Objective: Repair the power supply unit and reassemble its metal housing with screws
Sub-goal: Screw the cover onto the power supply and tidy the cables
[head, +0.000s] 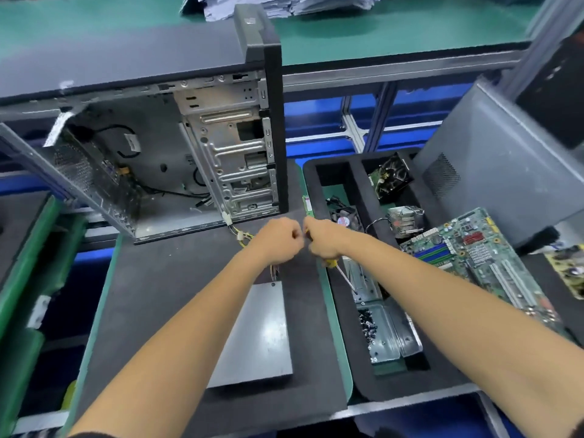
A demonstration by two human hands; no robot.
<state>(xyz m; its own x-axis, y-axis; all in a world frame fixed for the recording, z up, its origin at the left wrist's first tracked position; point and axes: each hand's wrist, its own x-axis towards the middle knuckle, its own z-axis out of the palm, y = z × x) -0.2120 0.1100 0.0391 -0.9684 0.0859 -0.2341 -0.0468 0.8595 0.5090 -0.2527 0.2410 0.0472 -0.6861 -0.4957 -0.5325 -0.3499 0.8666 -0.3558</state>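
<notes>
Head view, landmark: the power supply [252,330], a flat grey metal box lying on the dark foam mat [164,311] right below your forearms.
Left hand [278,240]: your fingers are curled into a fist just beyond the box's far edge; I cannot tell what, if anything, they pinch.
Right hand [322,240]: your fingers are clamped round the yellow handle of the screwdriver [343,276], its thin steel shaft slanting down to the right of the box, over the tray [357,368].
Risk, screw: if you are passing a small screw between your knuckles, it may drop on the mat, which is dark and soft, so it would be hard to find.
Risk, tip: the free shaft points at the metal brackets [385,336] in the tray; a careless swing could scatter the black screws [368,327] heaped there.
Risk, wires: yellow and black wires [241,238] leave the box's far end under your left wrist; the lid could pinch them.
Textures: the box lid is smooth and slightly glossy, with one screw hole showing at its far right corner.
Beyond the box: the open computer case [177,153], bare stamped steel.
Right of the box, past the tray: a green circuit board [480,263].
</notes>
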